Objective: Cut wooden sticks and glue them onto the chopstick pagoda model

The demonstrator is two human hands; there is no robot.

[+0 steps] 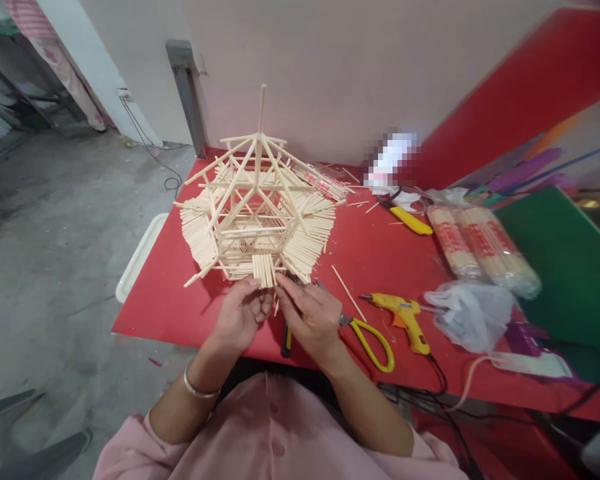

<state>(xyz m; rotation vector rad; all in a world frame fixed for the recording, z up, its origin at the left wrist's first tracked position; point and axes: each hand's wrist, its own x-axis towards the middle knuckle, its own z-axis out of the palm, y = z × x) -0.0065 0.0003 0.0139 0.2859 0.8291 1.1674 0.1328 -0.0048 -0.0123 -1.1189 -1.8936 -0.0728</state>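
Observation:
A pavilion-like model of thin wooden sticks point(257, 190) stands before me, with a pointed open roof frame and slanted skirts of sticks lower down. At its near side a row of short wooden sticks point(263, 269) lies side by side. My left hand point(241, 312) is closed on the row's left edge, thumb on top and fingers curled below. On the right edge, my right hand point(311, 313) pinches with thumb and forefinger; its fingertips partly hide what they grip. Whether the row touches the model, I cannot tell.
Right of my hands lie yellow-handled pliers point(373, 343) and a yellow glue gun point(400, 317) with a cord. Another yellow-handled tool point(407, 219), wrapped stick bundles point(485, 243) and a plastic bag point(470, 313) lie farther right on the red tabletop point(165, 293). A person point(55, 57) stands far left.

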